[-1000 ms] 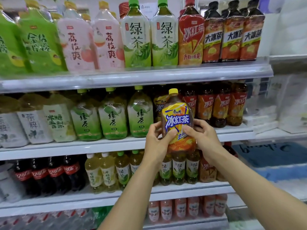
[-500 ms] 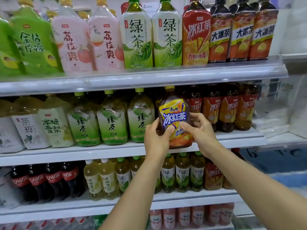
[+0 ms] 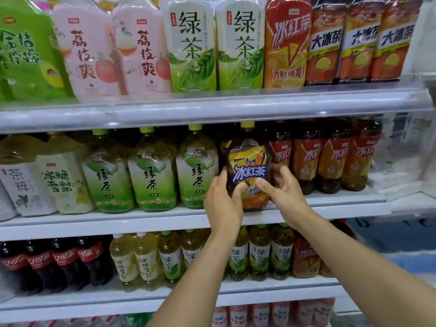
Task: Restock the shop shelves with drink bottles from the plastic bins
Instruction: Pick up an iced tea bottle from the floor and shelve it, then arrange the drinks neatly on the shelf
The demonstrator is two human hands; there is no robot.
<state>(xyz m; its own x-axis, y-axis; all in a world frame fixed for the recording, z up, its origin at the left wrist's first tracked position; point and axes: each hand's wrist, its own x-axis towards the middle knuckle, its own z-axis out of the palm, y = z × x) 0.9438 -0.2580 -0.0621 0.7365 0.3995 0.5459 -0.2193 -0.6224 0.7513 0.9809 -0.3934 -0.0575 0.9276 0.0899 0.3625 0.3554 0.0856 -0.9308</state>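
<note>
You are holding the yellow-labelled iced tea bottle (image 3: 249, 171) with both grips, your left grip (image 3: 224, 204) curling round its left side and your right grip (image 3: 285, 192) round its right. It is standing upright on the middle shelf (image 3: 118, 223), between green tea bottles (image 3: 153, 175) and red-labelled tea bottles (image 3: 306, 161).

Middle shelf (image 3: 118, 223): held bottle (image 3: 249, 171) upright at the front edge, left hand (image 3: 224, 204) on its 9 o'clock flank, right hand (image 3: 285, 197) on its 3 o'clock flank. Tea bottles (image 3: 153, 171) just beside at 9 o'clock; iced-tea row (image 3: 330, 161) just beside at 3 o'clock. Top shelf (image 3: 212, 109) at 12 o'clock. Lower shelf (image 3: 94, 303) at 6 o'clock, cola bottles (image 3: 47, 260) at its 9 o'clock end.
</note>
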